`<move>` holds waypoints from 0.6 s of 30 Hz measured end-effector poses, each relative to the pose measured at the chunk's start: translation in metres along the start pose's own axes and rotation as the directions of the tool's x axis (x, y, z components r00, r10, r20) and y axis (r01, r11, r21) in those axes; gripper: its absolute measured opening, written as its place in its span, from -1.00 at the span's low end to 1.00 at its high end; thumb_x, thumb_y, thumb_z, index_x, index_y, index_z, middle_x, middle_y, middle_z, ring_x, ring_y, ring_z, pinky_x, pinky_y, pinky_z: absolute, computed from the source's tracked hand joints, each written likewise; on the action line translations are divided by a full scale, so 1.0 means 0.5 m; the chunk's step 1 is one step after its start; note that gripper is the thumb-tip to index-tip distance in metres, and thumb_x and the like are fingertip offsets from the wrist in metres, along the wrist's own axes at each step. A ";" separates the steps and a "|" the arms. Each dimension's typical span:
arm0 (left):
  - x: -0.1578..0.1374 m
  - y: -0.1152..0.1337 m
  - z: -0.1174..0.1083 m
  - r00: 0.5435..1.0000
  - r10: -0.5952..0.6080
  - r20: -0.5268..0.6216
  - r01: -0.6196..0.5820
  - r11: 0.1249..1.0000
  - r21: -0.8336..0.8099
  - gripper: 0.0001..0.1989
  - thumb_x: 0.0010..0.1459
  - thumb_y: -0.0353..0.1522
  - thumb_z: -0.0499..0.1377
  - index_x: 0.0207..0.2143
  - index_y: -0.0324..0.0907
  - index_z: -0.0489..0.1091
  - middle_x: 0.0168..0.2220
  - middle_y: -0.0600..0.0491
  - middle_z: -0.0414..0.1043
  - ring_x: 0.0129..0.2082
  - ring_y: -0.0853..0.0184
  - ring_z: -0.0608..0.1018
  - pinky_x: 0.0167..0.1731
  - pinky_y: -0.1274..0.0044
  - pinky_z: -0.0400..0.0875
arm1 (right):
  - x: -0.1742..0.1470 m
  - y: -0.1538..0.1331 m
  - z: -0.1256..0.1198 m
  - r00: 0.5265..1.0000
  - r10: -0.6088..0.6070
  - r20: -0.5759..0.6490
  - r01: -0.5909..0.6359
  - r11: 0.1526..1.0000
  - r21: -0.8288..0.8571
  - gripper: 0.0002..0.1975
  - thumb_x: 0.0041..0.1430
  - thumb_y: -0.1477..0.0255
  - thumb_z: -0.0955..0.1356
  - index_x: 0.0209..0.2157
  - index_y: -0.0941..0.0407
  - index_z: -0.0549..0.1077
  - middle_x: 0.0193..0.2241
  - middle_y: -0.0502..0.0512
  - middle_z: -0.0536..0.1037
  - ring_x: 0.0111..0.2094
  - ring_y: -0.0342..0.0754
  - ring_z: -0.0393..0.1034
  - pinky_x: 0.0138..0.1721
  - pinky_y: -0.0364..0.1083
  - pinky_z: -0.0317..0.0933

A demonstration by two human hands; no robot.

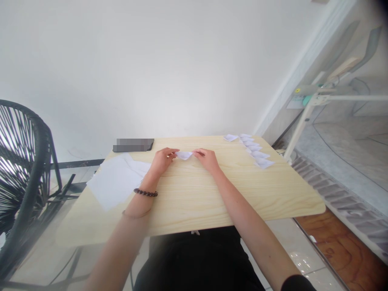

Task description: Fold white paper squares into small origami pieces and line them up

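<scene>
A small folded white paper [184, 155], shaped like a little boat, is held just over the table's middle. My left hand [163, 159] pinches its left tip, and my right hand [207, 157] pinches the right tip. Its lower edge curves down between the two hands. At the far right of the table several similar folded papers [254, 148] stand in a slanting row, with one more folded paper [230, 138] just left of them. Loose white sheets [117, 182] lie beside my left forearm.
The pale wooden table [194, 202] stands against a white wall. A dark flat object [133, 145], partly blurred out, lies at its back left corner. To the left is a black woven chair [39, 133]; to the right, a white metal frame [304, 121].
</scene>
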State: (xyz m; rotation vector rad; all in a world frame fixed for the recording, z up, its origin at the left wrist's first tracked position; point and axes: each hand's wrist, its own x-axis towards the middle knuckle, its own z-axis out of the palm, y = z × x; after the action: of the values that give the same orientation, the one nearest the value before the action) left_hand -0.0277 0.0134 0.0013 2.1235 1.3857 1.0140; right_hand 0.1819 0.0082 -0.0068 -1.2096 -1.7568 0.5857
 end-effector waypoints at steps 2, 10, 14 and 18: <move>-0.001 0.005 0.000 1.000 -0.017 -0.002 0.017 0.999 -0.033 -0.73 0.03 -0.32 0.07 -0.19 -0.15 0.38 -0.35 0.04 0.47 -0.48 0.40 0.48 -0.35 0.53 0.38 | -0.001 -0.001 0.001 1.000 -0.007 -0.001 0.007 1.000 0.001 -0.80 0.05 0.35 0.27 -0.35 0.11 0.48 -0.34 0.03 0.54 -0.32 -0.13 0.40 -0.27 -0.16 0.23; -0.003 0.023 0.000 0.997 0.063 0.044 -0.064 0.998 0.028 -0.79 0.01 -0.28 0.10 -0.32 -0.18 0.41 -0.35 0.03 0.49 -0.38 0.34 0.51 -0.27 0.52 0.36 | 0.001 0.004 0.004 0.997 -0.053 0.055 0.057 0.996 -0.065 -0.81 0.05 0.36 0.27 -0.39 0.11 0.49 -0.40 0.00 0.55 -0.39 -0.15 0.38 -0.33 -0.17 0.21; -0.002 0.023 -0.001 0.995 0.082 0.053 -0.085 0.995 0.055 -0.79 0.02 -0.28 0.09 -0.33 -0.18 0.41 -0.36 0.04 0.49 -0.38 0.34 0.50 -0.28 0.51 0.36 | 0.002 0.002 0.004 0.996 -0.043 0.073 0.050 0.994 -0.097 -0.81 0.05 0.36 0.27 -0.39 0.10 0.49 -0.40 -0.01 0.54 -0.39 -0.15 0.38 -0.32 -0.17 0.21; -0.004 0.023 0.001 0.989 0.126 0.073 -0.129 0.990 0.047 -0.77 0.04 -0.29 0.03 -0.30 -0.18 0.40 -0.30 0.02 0.45 -0.35 0.35 0.48 -0.27 0.52 0.37 | 0.000 -0.006 0.005 0.996 -0.074 0.055 0.079 0.992 -0.094 -0.80 0.06 0.36 0.25 -0.37 0.11 0.47 -0.40 -0.01 0.53 -0.41 -0.17 0.37 -0.35 -0.19 0.20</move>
State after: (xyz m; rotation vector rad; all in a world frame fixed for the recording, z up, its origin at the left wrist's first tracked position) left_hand -0.0209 0.0066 0.0081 2.2885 1.2700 0.9500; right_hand 0.1783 0.0073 -0.0058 -1.1964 -1.8845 0.4961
